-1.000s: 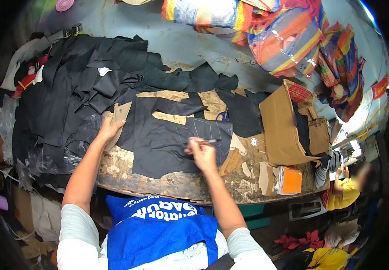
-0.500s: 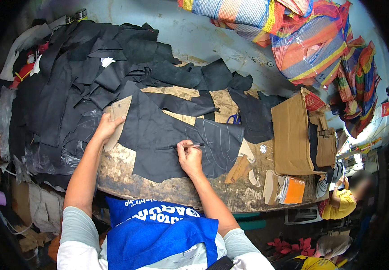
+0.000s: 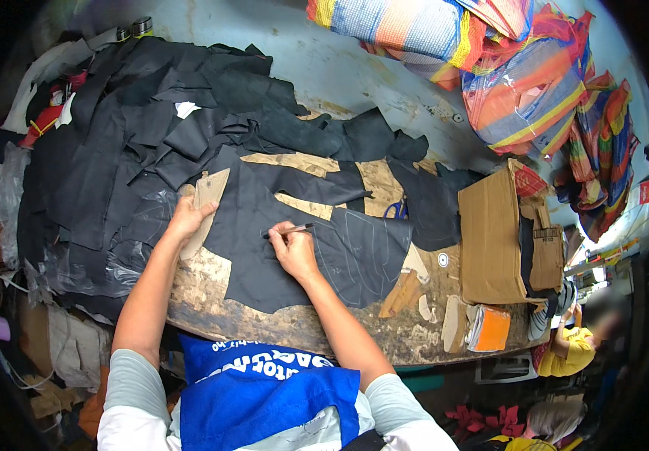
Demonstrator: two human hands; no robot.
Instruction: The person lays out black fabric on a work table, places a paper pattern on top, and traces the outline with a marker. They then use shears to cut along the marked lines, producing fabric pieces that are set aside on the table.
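Right hand [image 3: 294,252] closed on pen [image 3: 288,231], tip on black leather sheet [image 3: 264,263] mid-worktop [image 3: 309,331]. Pen axis 9–3 o'clock, tip toward 9. Left hand [image 3: 187,218] open, flat on tan pattern piece [image 3: 205,197], 9 o'clock of pen; right hand nearer.

My left hand [image 3: 187,218] is hemmed by the heap of black offcuts [image 3: 136,128] to its left and above. Right of my pen hand [image 3: 294,252], flat marked leather [image 3: 354,252] gives passage until the cardboard box [image 3: 490,240] blocks it.
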